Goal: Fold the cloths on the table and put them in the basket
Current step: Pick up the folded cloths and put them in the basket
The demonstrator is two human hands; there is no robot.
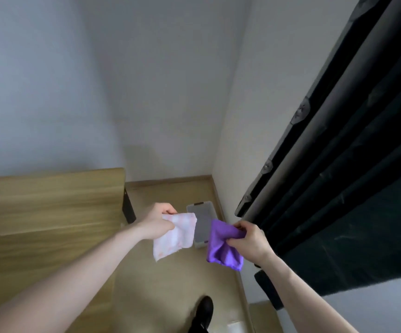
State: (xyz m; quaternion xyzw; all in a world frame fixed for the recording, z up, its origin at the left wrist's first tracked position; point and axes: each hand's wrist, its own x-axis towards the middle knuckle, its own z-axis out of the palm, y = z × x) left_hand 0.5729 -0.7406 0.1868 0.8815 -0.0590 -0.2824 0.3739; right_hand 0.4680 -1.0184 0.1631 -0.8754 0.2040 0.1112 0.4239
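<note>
My left hand (157, 223) grips a folded white cloth with faint pink pattern (174, 235), which hangs from my fingers over the floor. My right hand (248, 240) pinches a folded purple cloth (222, 246) that droops below it. Both cloths hang in the air above a grey plastic basket (203, 221) standing on the floor by the corner of the wall. The cloths partly cover the basket, so its inside is hard to see. The two hands are about a basket's width apart.
A wooden table (50, 212) with a dark leg (128, 207) fills the left side. A dark curtain (338, 164) hangs on the right. White walls meet in the corner behind the basket. My dark shoe (203, 313) stands on the beige floor below.
</note>
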